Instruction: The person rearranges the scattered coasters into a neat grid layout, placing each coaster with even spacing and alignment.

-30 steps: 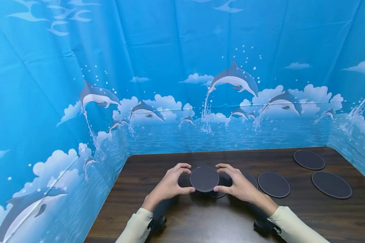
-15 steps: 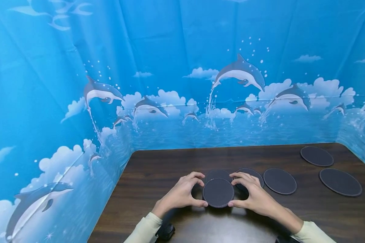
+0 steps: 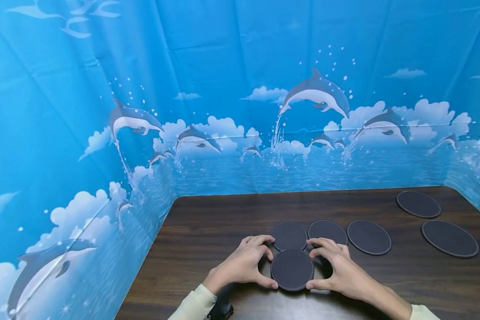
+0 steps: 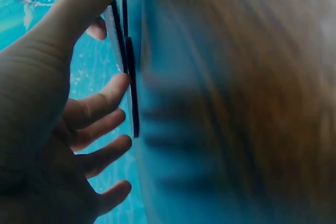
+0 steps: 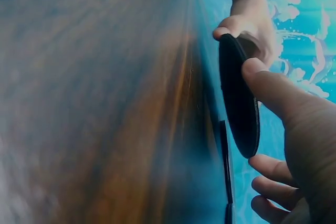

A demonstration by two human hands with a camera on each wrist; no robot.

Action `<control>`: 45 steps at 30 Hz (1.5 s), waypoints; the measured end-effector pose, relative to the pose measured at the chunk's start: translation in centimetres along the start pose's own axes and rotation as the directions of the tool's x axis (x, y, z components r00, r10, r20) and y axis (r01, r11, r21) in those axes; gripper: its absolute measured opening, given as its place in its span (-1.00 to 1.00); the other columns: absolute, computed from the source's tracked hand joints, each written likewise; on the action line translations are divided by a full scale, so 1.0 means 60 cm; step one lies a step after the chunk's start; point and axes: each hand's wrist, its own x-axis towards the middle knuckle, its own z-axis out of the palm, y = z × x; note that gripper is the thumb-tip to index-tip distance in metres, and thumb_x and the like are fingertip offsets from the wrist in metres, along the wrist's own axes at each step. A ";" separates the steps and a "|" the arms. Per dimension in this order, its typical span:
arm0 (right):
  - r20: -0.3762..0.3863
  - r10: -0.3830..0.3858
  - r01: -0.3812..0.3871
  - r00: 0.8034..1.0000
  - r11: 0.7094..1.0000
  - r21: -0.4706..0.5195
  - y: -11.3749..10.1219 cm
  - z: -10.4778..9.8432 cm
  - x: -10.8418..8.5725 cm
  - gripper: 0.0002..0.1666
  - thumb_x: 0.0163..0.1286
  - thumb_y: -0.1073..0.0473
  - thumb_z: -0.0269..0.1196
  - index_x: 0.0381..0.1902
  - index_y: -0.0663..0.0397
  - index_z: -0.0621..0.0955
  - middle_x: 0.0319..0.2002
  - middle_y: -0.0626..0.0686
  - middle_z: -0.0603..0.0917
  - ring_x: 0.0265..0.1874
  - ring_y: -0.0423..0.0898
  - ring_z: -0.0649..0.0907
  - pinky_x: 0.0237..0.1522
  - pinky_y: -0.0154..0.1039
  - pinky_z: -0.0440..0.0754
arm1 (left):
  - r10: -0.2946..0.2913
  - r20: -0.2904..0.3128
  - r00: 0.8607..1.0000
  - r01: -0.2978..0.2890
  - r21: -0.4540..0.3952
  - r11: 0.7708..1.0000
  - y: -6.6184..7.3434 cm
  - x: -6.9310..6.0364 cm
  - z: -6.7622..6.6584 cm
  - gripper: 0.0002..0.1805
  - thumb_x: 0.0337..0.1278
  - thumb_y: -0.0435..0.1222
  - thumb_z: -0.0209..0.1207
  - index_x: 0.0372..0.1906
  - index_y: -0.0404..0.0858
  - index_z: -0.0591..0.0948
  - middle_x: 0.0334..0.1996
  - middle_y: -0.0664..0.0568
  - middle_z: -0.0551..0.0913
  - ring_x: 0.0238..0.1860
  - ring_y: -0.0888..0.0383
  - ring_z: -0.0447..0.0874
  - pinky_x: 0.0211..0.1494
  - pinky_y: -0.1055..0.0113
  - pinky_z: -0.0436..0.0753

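Note:
A round dark coaster (image 3: 292,270) with a stitched rim is held between both hands. My left hand (image 3: 244,264) pinches its left edge between thumb and fingers, and my right hand (image 3: 342,269) does the same at the right edge. In the right wrist view the held coaster (image 5: 239,98) appears edge-on, a little off the table and slightly tilted. Just behind it, a second coaster (image 3: 289,235) lies on the table. To that one's right, another coaster (image 3: 327,232) lies close by, partly hidden by my right fingers.
More dark coasters lie flat to the right: one coaster (image 3: 369,237) in the middle, another coaster (image 3: 450,238) farther right and a coaster (image 3: 418,204) near the back edge. The brown wooden table (image 3: 208,222) meets a blue dolphin-print curtain (image 3: 224,89) at the back and sides.
Both hands have brought the held coaster nearer to the person and lower, uncovering the coaster behind it. The view has shifted slightly.

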 end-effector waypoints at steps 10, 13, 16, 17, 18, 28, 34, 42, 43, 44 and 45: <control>0.062 -0.030 0.034 0.998 0.997 -0.064 -0.003 0.005 -0.004 -0.35 -0.04 -0.42 0.54 -0.14 -0.20 0.65 0.32 0.05 0.46 0.30 0.05 0.38 0.04 0.08 0.15 | 0.000 0.028 1.000 -0.004 0.139 0.990 0.012 -0.003 0.003 -0.42 -0.15 0.40 0.39 -0.29 0.07 0.52 0.44 0.00 0.31 0.46 0.06 0.21 0.39 -0.22 0.23; 0.073 -0.047 0.053 0.996 0.995 -0.086 -0.003 0.007 -0.007 -0.36 -0.05 -0.41 0.56 -0.16 -0.19 0.65 0.34 0.06 0.45 0.30 0.05 0.37 0.03 0.06 0.15 | 0.003 0.026 1.000 -0.007 0.156 0.988 0.016 -0.004 0.002 -0.43 -0.17 0.38 0.41 -0.30 0.07 0.53 0.43 0.02 0.32 0.44 0.06 0.24 0.39 -0.19 0.25; 0.078 -0.050 0.057 0.996 0.994 -0.095 -0.002 0.008 -0.009 -0.36 -0.06 -0.39 0.57 -0.17 -0.18 0.66 0.33 0.05 0.46 0.31 0.03 0.37 0.04 0.06 0.14 | 0.007 0.024 1.000 -0.011 0.177 0.984 0.019 -0.004 0.000 -0.43 -0.18 0.38 0.42 -0.30 0.08 0.53 0.42 0.03 0.33 0.42 0.06 0.28 0.39 -0.17 0.26; 0.079 -0.050 0.058 0.996 0.994 -0.098 -0.002 0.008 -0.009 -0.36 -0.06 -0.39 0.57 -0.17 -0.18 0.66 0.33 0.05 0.46 0.30 0.03 0.37 0.05 0.06 0.14 | 0.006 0.024 1.000 -0.010 0.182 0.983 0.020 -0.004 0.000 -0.43 -0.19 0.37 0.43 -0.30 0.07 0.54 0.42 0.03 0.33 0.42 0.06 0.29 0.40 -0.16 0.26; 0.080 -0.048 0.056 0.996 0.993 -0.100 -0.002 0.008 -0.010 -0.36 -0.06 -0.39 0.57 -0.17 -0.18 0.66 0.32 0.04 0.46 0.30 0.03 0.37 0.05 0.06 0.13 | 0.007 0.024 1.000 -0.011 0.187 0.982 0.021 -0.003 0.000 -0.43 -0.19 0.37 0.43 -0.30 0.08 0.53 0.42 0.03 0.34 0.41 0.06 0.29 0.40 -0.15 0.26; 0.086 -0.059 0.069 0.995 0.991 -0.118 -0.010 0.004 -0.011 -0.36 -0.04 -0.37 0.57 -0.17 -0.12 0.67 0.30 0.03 0.47 0.27 0.03 0.41 0.09 0.07 0.13 | -0.021 0.052 0.998 0.012 0.167 0.986 0.025 -0.005 -0.003 -0.45 -0.15 0.36 0.43 -0.28 0.08 0.53 0.43 0.03 0.32 0.43 0.06 0.26 0.36 -0.13 0.32; 0.091 -0.060 0.071 0.994 0.990 -0.122 -0.009 0.002 -0.010 -0.36 -0.02 -0.37 0.56 -0.16 -0.10 0.67 0.30 0.04 0.47 0.26 0.04 0.42 0.09 0.06 0.14 | -0.072 0.099 0.992 0.065 0.074 0.995 0.027 -0.002 -0.005 -0.47 -0.11 0.31 0.44 -0.27 0.08 0.50 0.48 0.07 0.24 0.50 0.08 0.14 0.32 -0.19 0.38; 0.104 -0.057 0.068 0.993 0.992 -0.107 -0.007 0.003 -0.009 -0.37 -0.01 -0.34 0.57 -0.15 -0.09 0.67 0.32 0.07 0.46 0.27 0.07 0.42 0.10 0.10 0.18 | -0.072 0.115 0.991 0.068 0.039 0.997 0.026 -0.002 -0.007 -0.49 -0.08 0.27 0.45 -0.26 0.06 0.51 0.51 0.03 0.20 0.52 0.06 0.09 0.33 -0.22 0.36; 0.106 -0.055 0.067 0.993 0.992 -0.107 -0.007 0.002 -0.009 -0.37 -0.01 -0.34 0.57 -0.14 -0.09 0.68 0.32 0.08 0.46 0.27 0.07 0.42 0.10 0.11 0.18 | -0.072 0.116 0.991 0.068 0.039 0.997 0.026 -0.002 -0.006 -0.49 -0.08 0.27 0.45 -0.26 0.06 0.51 0.51 0.02 0.20 0.52 0.05 0.09 0.33 -0.22 0.36; 0.111 -0.052 0.064 0.992 0.992 -0.108 -0.007 0.002 -0.010 -0.37 0.00 -0.35 0.56 -0.14 -0.09 0.68 0.33 0.08 0.45 0.27 0.08 0.42 0.11 0.12 0.19 | -0.069 0.116 0.991 0.065 0.042 0.997 0.026 -0.003 -0.006 -0.49 -0.08 0.26 0.45 -0.26 0.05 0.51 0.51 0.02 0.20 0.52 0.05 0.10 0.33 -0.21 0.37; 0.117 -0.047 0.060 0.992 0.992 -0.107 -0.008 0.002 -0.010 -0.37 0.00 -0.35 0.56 -0.14 -0.09 0.68 0.33 0.08 0.45 0.28 0.08 0.42 0.11 0.14 0.19 | -0.067 0.117 0.991 0.062 0.045 0.997 0.027 -0.003 -0.006 -0.49 -0.08 0.26 0.46 -0.26 0.05 0.52 0.51 0.01 0.20 0.52 0.04 0.10 0.33 -0.20 0.37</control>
